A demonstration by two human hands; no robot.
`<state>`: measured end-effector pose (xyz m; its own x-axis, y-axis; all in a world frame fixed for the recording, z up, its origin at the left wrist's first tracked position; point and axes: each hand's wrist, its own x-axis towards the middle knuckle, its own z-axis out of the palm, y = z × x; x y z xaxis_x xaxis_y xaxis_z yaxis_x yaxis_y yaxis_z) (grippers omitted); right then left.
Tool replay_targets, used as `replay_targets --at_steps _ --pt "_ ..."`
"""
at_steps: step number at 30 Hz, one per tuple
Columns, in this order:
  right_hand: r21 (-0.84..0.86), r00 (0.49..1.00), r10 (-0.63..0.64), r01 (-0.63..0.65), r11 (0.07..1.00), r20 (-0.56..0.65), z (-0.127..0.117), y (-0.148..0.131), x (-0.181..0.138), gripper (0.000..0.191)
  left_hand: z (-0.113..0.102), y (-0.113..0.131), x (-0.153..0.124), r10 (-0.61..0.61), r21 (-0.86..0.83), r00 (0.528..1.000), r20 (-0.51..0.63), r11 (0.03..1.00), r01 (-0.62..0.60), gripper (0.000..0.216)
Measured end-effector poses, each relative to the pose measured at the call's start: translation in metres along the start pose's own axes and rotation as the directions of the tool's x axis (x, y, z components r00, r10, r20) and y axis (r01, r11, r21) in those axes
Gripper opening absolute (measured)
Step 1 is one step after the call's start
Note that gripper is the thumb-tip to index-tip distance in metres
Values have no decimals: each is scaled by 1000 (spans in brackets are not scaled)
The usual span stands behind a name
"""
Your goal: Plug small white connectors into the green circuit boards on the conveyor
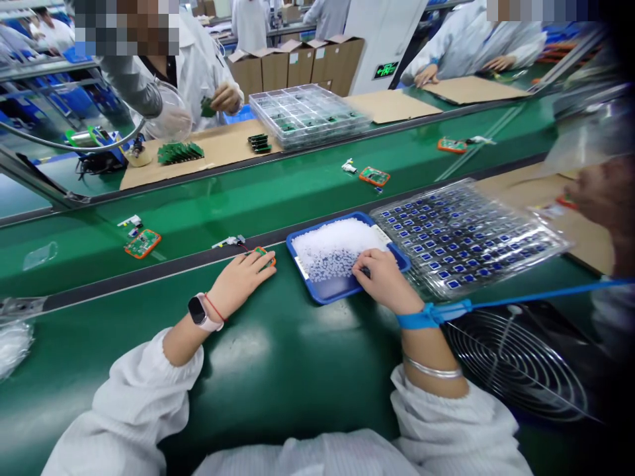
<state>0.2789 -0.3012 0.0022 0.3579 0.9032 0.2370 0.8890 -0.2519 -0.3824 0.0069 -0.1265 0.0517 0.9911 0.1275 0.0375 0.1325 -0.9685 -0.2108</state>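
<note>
My left hand (pixel 242 277) lies with its fingers stretched over an orange-framed circuit board (pixel 268 256), covering most of it. A white connector piece (pixel 229 242) lies just beyond, with a thin red wire running towards the board. My right hand (pixel 381 276) is at the right side of a blue tray (pixel 322 295) heaped with small white translucent pieces (pixel 337 239). Its thumb and fingertips are pinched together over the tray. Whatever is between them is too small or hidden to make out. A blue wrist strap (pixel 417 318) circles my right wrist.
Right of the tray lies a clear plastic tray of blue-and-black parts (pixel 454 231). A fan guard (pixel 516 363) sits at lower right. Beyond, a green belt (pixel 278 192) carries more orange-framed boards (pixel 143 244). Co-workers work across it; another person's hand (pixel 608 205) is at right.
</note>
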Motion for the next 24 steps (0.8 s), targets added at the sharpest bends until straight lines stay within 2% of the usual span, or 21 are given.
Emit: replay_targets --at_steps 3,6,13,15,17,19,21,24 --pt "15 1000 -2 2 1000 -12 -4 0 0 15 4 7 -13 -45 -55 998 50 997 48 46" --pt "32 1000 -1 2 999 -23 -8 1 0 15 9 8 -28 -71 -189 996 57 979 81 49" --pt "57 1000 13 -13 998 14 -4 -2 0 13 11 19 -59 -52 -535 999 -14 844 37 46" --pt "41 1000 16 -16 999 15 -2 -2 0 14 12 22 -63 -109 -570 991 -80 820 44 39" --pt "30 1000 11 -12 999 23 1 -1 0 15 14 22 -64 -235 -567 964 -126 814 125 35" --pt "21 999 0 0 1000 35 3 3 -1 16 17 20 -64 -351 -557 929 -114 797 233 46" --pt "15 999 -19 18 1000 49 3 7 -1 17 20 18 -64 -381 -563 923 -55 775 286 60" --pt "33 998 -53 52 998 31 -4 2 2 16 22 18 -64 -348 -597 938 9 750 284 62"
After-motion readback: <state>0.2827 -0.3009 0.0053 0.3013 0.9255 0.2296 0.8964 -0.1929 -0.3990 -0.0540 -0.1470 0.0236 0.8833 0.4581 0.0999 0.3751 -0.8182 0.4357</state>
